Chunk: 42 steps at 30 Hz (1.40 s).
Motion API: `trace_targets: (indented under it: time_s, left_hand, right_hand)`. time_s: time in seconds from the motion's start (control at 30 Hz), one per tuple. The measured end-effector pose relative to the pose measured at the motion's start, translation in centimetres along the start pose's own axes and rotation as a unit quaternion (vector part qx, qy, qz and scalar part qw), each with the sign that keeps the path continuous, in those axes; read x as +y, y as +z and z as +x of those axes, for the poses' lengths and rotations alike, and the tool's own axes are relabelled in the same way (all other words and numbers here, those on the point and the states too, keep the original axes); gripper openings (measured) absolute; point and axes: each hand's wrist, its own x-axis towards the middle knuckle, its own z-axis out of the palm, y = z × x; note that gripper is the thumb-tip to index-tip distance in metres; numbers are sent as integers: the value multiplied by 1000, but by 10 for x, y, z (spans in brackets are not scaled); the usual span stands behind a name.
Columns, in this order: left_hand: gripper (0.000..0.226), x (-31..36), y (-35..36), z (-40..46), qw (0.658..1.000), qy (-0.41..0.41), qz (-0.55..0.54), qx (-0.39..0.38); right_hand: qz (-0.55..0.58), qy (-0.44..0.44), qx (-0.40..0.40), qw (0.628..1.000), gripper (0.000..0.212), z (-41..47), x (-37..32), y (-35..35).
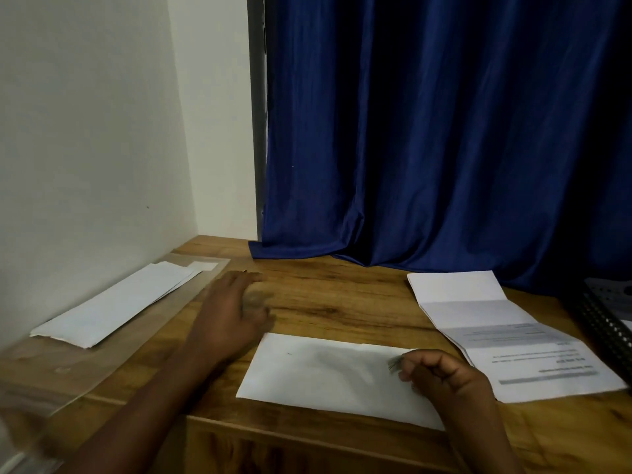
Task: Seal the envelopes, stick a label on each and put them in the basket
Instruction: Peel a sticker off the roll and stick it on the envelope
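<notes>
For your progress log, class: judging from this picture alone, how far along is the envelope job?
Early stage. Done: nothing clearly; no label shows on any envelope. In hand: one envelope lies on the desk, the right hand curled at its right end, the left hand open above the wood. Left: the stack of envelopes by the wall, and the basket, only partly visible.

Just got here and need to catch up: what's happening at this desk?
A person is working on a white envelope lying on the wooden desk. The right hand rests curled at its right end; whether it pinches anything is unclear. The left hand hovers open, blurred. More envelopes lie to the left, an unfolded letter to the right, beside a dark basket.
</notes>
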Motion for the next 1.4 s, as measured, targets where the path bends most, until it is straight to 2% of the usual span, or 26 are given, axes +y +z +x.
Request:
trace_targets:
  time_s: [0.1,0.2,0.3,0.47,0.57,0.63,0.73,0.8,1.0,1.4]
  left_hand:
    - [41,47,23,-18,990,122,-33,-64]
    - [42,89,50,-37,971,203,-52,-118]
    - [54,112,75,-50,965,207,-29,-158]
    - [61,115,91,-62,964,191,22,-183]
    - [66,116,90,-63,965,175,20,-193]
    - [74,116,89,-63,967,160,9,-200]
    - [82,116,87,-65,968,152,-2,-199]
    - [77,115,86,-65,967,163,-7,-194]
    - [54,113,88,-62,959,198,-18,-200]
    - [54,111,90,-63,951,197,27,-238]
  right_hand:
    - [93,59,16,994,7,4,-4,-1]
    - [217,132,17,967,21,12,-3,-9]
    - [252,185,-6,950,22,19,-4,-25]
    - [87,184,-96,974,32,37,-5,-54]
    - [-52,157,-146,975,20,57,-12,-55]
    - [-140,120,-178,967,6,72,-13,-49]
    - [-229,80,-246,938,3,90,-15,-35]
    - [-272,66,-283,917,5,100,-16,-27]
    - [-326,46,-328,885,12,112,-19,-20]
    - [-330,59,-325,884,14,111,-10,-15]
